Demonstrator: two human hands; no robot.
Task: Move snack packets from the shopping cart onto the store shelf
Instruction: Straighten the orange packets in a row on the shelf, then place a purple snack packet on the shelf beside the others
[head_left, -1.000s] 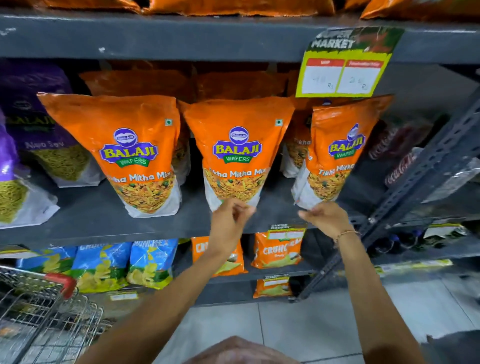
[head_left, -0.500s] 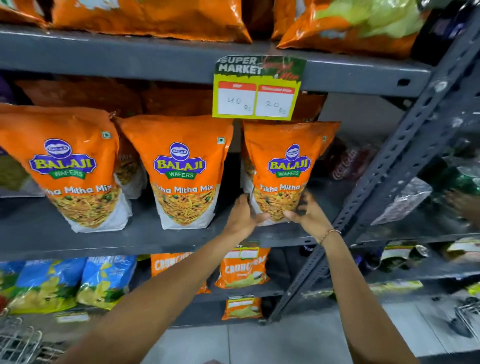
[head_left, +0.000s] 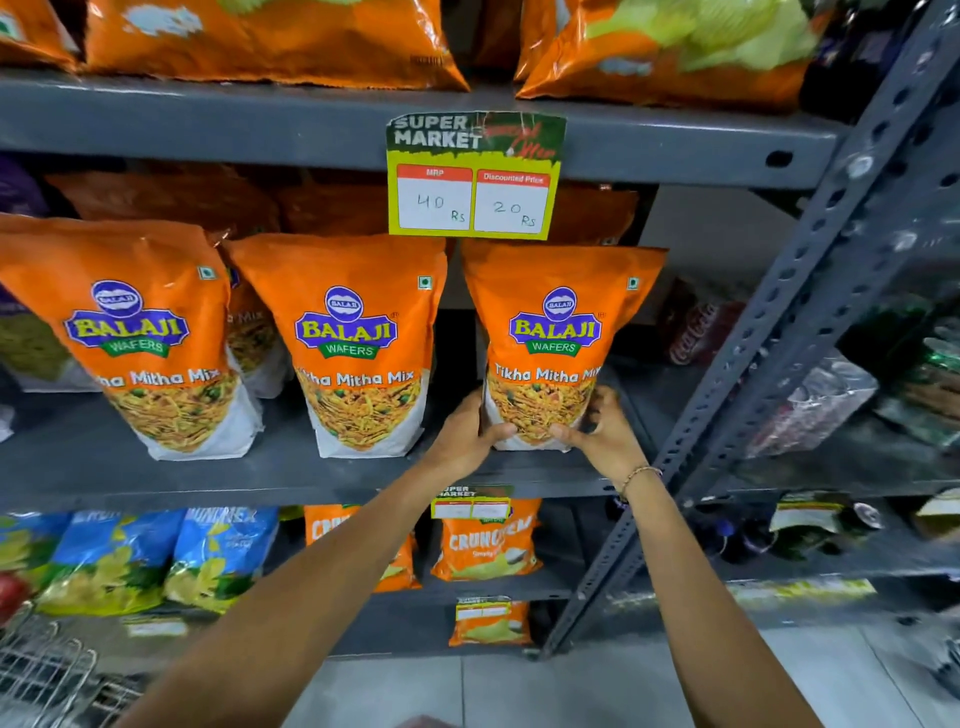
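Both hands, left hand (head_left: 462, 436) and right hand (head_left: 605, 434), have fingers clamped on the base of the Tikha Mitha Mix packet (head_left: 558, 343), steadying it upright, label forward, on the shelf (head_left: 156, 475).

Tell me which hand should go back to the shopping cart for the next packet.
Left, probably. The shopping cart sits at the lower left, on the left hand's side. The right hand is on the far side of the Tikha Mitha Mix packet and can steady it.
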